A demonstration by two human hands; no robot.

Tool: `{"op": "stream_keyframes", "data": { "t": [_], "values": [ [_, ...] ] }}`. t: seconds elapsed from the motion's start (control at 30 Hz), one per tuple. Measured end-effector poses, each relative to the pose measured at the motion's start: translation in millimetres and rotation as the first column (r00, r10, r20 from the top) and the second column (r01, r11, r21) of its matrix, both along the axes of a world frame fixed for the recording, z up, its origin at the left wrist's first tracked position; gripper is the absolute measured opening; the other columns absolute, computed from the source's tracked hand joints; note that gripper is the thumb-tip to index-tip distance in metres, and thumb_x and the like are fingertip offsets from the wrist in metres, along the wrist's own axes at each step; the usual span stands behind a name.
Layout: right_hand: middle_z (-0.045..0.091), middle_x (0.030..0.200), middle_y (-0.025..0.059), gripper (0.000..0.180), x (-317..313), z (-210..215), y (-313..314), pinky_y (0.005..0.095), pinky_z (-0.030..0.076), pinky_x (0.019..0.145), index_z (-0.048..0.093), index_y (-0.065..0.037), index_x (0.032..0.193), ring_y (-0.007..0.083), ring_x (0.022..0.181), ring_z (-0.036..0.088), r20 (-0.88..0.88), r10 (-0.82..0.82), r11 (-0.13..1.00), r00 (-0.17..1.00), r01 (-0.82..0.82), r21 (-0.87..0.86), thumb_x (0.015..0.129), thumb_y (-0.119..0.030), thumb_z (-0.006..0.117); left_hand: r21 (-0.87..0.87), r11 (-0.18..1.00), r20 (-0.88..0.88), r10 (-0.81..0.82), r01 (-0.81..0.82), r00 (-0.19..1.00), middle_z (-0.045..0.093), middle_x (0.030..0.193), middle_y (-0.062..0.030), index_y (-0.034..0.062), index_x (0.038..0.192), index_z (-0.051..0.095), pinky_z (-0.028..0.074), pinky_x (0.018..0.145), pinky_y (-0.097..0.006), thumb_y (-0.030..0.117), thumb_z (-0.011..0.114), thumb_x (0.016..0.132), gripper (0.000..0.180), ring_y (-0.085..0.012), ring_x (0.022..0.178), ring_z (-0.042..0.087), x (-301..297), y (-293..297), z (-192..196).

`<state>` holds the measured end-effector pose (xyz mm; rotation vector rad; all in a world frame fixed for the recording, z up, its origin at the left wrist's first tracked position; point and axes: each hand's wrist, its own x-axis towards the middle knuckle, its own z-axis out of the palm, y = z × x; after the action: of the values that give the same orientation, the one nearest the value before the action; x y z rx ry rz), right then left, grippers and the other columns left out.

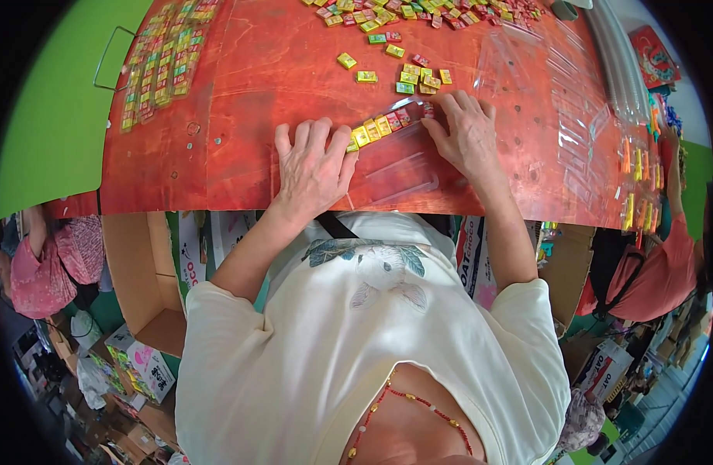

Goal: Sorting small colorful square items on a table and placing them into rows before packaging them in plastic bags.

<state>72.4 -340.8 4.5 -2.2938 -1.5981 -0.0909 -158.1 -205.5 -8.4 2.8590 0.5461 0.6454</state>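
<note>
A clear plastic tray [418,102] lies slantwise near the table's front edge, partly filled with a row of small yellow and red packets [377,128]. At the row's left end, my left hand [314,161] is closed, thumb and forefinger on the tray's end by a yellow packet. My right hand [466,133] is at the other end, its thumb and fingers pinched on a small red packet [428,111]. Just beyond the tray sits a loose cluster of yellow, green and red packets [410,75].
A heap of packets [426,11] covers the far side of the red table [248,155]. Filled strips [166,62] lie at the left, empty clear trays [573,116] at the right, beside stacked clear plastic [614,66]. Cardboard boxes [143,271] stand below the front edge. People sit on both sides.
</note>
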Motion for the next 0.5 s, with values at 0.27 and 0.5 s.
{"op": "stream_keyframes", "data": {
  "t": [0.27, 0.5],
  "values": [
    [0.06, 0.109, 0.0068, 0.036, -27.1, 14.6, 4.2, 0.0465, 0.04, 0.095, 0.064, -0.013, 0.116, 0.0261, 0.102, 0.059, 0.078, 0.134, 0.982, 0.988, -0.143, 0.121, 0.082, -0.022, 0.074, -0.057, 0.998, 0.054, 0.003, 0.0, 0.999, 0.057, 0.113, -0.0108, 0.0075, 0.119, 0.062, 0.031, 0.095, -0.05, 0.03, 0.071, 0.084, 0.043, -0.0275, 0.105, 0.053, 0.9, 1.0, -5.3],
    [0.06, 0.107, 0.0073, 0.031, -46.0, 10.2, 16.1, 0.0456, 0.04, 0.093, 0.065, -0.012, 0.112, 0.0256, 0.1, 0.059, 0.032, 0.232, 0.964, 0.972, -0.234, 0.127, 0.083, -0.02, 0.073, -0.074, 0.997, 0.039, 0.015, -0.012, 0.999, 0.055, 0.121, -0.014, 0.009, 0.124, 0.062, 0.027, 0.102, -0.055, 0.028, 0.07, 0.085, 0.045, -0.0315, 0.114, 0.051, 1.4, -0.2, -8.3]
  ]
}}
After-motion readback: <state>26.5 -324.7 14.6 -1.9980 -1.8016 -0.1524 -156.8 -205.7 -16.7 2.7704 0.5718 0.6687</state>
